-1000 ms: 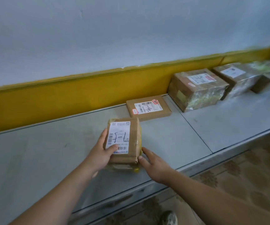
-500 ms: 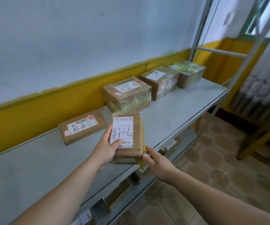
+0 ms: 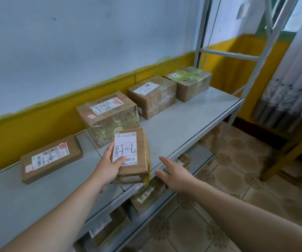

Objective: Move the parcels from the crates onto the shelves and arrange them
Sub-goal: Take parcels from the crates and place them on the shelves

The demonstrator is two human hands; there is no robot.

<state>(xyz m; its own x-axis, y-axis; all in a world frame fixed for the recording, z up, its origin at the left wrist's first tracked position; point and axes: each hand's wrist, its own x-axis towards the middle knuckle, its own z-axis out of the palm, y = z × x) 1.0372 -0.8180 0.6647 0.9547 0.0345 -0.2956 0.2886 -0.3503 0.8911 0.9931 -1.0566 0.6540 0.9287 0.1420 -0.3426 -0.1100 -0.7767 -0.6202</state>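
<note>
Our left hand (image 3: 108,166) grips the small brown cardboard parcel with a white label (image 3: 133,160) over the grey metal shelf's (image 3: 192,115) front edge, thumb on the label. Our right hand (image 3: 173,177) hovers just right of it, fingers spread, holding nothing. Just beyond the fingertips stands a tape-wrapped brown carton (image 3: 110,117); a flat brown box (image 3: 52,159) lies leftward.

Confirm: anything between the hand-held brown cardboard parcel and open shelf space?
Nothing visible. The left hand grips the small brown cardboard parcel over the front of the grey metal shelf; the four other brown boxes sit behind it along the wall.
</note>
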